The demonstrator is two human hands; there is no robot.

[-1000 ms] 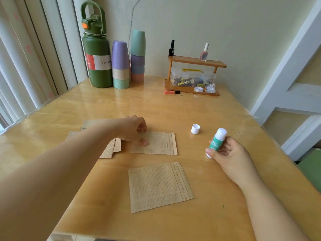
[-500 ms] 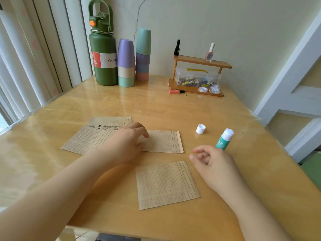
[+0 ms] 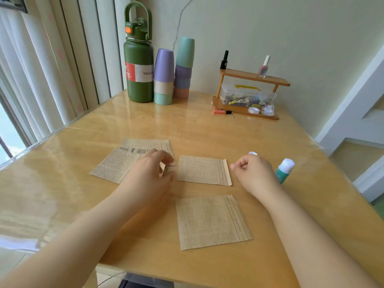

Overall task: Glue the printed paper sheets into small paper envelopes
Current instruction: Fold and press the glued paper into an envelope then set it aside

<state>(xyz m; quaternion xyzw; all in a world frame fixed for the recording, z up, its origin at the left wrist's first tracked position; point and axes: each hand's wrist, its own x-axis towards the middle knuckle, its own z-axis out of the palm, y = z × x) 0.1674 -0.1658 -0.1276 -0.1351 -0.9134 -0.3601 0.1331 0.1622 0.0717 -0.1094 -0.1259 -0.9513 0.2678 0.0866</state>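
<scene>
Two folded printed-paper envelopes lie on the wooden table, one in the middle and one nearer me. A loose stack of printed sheets lies to their left. My left hand is on the stack's right edge, and its thumb and fingers pinch a lifted corner of a sheet. My right hand hovers just right of the middle envelope with its fingers curled in and nothing in them. An uncapped green glue stick stands right behind that hand. Its white cap peeks out above the knuckles.
At the back stand a green vacuum bottle, stacked pastel cups, and a small wooden shelf with nail-polish bottles and a clear box. An orange marker lies in front of the shelf. Blinds run along the left table edge.
My right hand set the glue stick upright on the table, let go and moved left toward the middle envelope. My left hand slid left off that envelope onto the sheet stack.
</scene>
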